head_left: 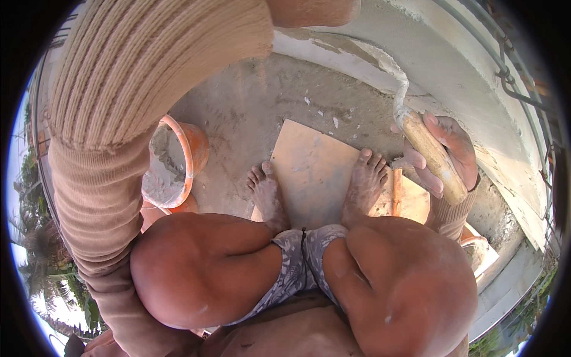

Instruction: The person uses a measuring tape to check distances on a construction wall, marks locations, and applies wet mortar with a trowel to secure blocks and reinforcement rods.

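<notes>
My right hand (455, 152) is closed around the wooden handle (437, 157) of a trowel. The trowel's bent metal neck is crusted with pale plaster, and its blade (380, 56) lies against the low plastered wall (440, 53). My left arm, in a ribbed brown sleeve (160, 65), reaches up across the left side. Only part of my left hand (312, 12) shows at the top edge; its fingers are out of view, resting near or on the wall.
An orange bucket (189, 152) with grey wet mix stands left of my feet. A board (309, 160) lies between my bare feet, beside an orange strip (397, 191). Another container (474, 245) sits at lower right. Metal bars (505, 74) run along the right.
</notes>
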Demonstrator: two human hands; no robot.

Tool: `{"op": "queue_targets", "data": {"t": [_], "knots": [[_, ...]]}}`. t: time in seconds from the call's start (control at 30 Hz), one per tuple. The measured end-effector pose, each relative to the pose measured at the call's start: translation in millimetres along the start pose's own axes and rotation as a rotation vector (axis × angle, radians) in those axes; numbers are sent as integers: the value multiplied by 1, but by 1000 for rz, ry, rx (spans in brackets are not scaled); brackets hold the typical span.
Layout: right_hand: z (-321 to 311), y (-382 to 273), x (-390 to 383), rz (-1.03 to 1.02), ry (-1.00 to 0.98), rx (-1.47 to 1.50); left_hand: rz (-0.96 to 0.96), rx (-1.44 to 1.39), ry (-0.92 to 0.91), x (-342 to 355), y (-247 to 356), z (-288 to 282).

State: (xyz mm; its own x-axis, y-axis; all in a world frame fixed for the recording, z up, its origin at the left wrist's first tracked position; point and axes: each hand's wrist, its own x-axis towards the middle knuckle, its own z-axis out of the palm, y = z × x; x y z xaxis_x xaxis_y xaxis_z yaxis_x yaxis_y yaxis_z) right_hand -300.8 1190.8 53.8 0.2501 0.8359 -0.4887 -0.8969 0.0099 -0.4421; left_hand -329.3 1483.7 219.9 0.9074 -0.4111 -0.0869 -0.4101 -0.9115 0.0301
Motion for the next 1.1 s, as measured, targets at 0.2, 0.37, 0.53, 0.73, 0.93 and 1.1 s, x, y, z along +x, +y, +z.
{"op": "queue_targets", "data": {"t": [0.2,0.37,0.53,0.73,0.93,1.1], "knots": [[-4,8,-3,-30,-86,-81,-7,1,-5,-12,4,-4],[3,2,21,12,-16,-199,4,15,15,-9,7,-5],[5,12,14,-110,58,-245,-5,28,58,-2,6,-5],[-6,24,19,-80,-106,-208,-6,48,40,-12,8,-5],[1,14,41,-24,-56,-357,3,83,46,-10,14,-9],[-3,25,31,-105,-75,-470,-4,48,-30,-8,17,-20]]}}
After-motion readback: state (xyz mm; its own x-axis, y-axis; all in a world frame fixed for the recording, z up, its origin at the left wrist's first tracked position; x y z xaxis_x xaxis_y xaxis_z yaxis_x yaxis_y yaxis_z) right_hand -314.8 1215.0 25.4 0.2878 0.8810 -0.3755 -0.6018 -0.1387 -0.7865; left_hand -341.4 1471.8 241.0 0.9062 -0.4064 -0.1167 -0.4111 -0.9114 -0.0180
